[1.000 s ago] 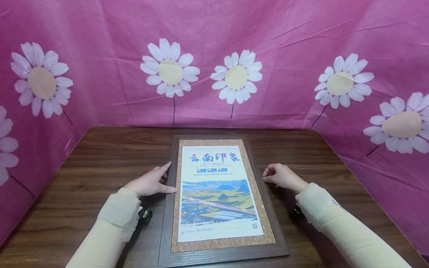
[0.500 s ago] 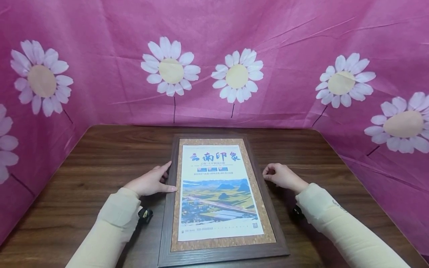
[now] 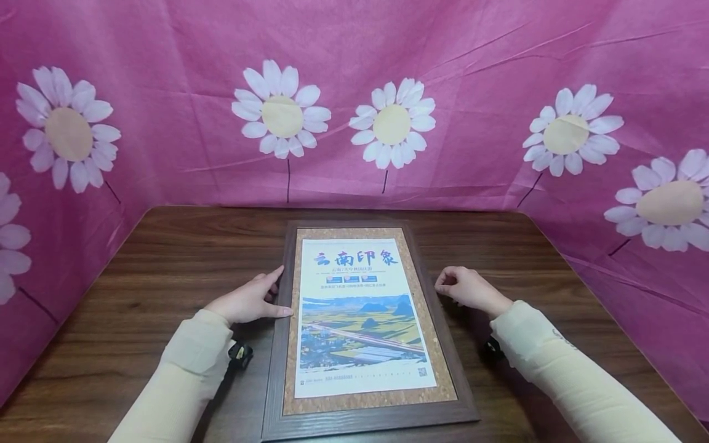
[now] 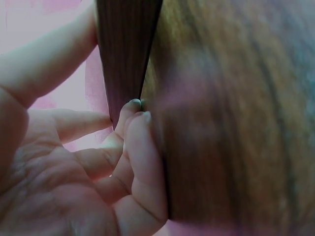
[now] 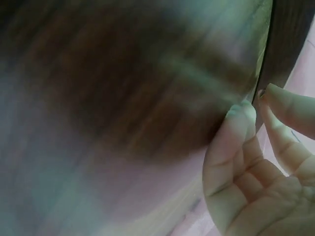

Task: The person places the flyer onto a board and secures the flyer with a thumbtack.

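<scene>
A brown wooden picture frame [image 3: 370, 424] with a cork board [image 3: 443, 369] inside lies flat on the table. On the cork is a printed landscape poster [image 3: 365, 338], with Chinese lettering above the scene. My left hand [image 3: 246, 301] rests at the frame's left side, its thumb on the edge and its index finger extended along it. In the left wrist view, the lower fingers [image 4: 142, 157] bend beneath the frame's edge. Beside the right edge is my right hand [image 3: 465, 289], fingers curled and thumb and index fingertips together. Nothing shows between those fingertips in the right wrist view.
The dark wood-grain table [image 3: 166, 264] meets a pink cloth backdrop [image 3: 343, 37] printed with large white daisies at its back and sides. A black device [image 3: 240, 355] sits under the left cuff; another dark one [image 3: 492, 348] is under the right cuff.
The right hand has shifted very slightly up in the view. The left hand, frame and poster keep their places.
</scene>
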